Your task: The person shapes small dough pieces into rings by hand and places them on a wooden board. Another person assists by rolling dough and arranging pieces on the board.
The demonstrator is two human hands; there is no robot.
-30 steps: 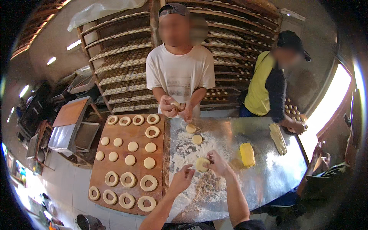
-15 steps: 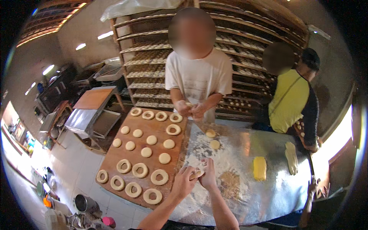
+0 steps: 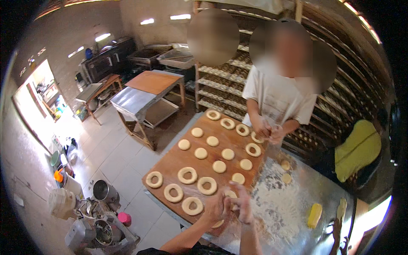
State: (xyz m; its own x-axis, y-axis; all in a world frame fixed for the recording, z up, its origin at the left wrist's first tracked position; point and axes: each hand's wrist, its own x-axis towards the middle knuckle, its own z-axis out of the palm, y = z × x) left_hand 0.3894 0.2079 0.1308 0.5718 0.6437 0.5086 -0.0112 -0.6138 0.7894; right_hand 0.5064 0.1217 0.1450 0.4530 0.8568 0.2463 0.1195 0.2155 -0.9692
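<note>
My left hand (image 3: 216, 206) and my right hand (image 3: 243, 205) are close together over the near right part of a wooden board (image 3: 168, 165), fingers curled around a piece of dough that they mostly hide. Flour whitens the fingers of my right hand. Several pale dough rings (image 3: 173, 192) lie on the board's near side, and one (image 3: 230, 194) shows partly behind my fingers. Flat round dough pieces (image 3: 219, 166) sit across the middle. More rings (image 3: 228, 123) line the far end.
A metal table (image 3: 293, 208) dusted with flour bears two dough rounds (image 3: 286, 178) and a yellow block (image 3: 314, 215). Across it a person in a white shirt (image 3: 278, 95) handles something small. A person in yellow (image 3: 359, 148) stands farther right. Racks (image 3: 221, 87) of dough rise behind.
The view has swung left. My hands, with the dough, have moved from over the floured metal to the board's near right part. The person opposite still works with both hands together.
</note>
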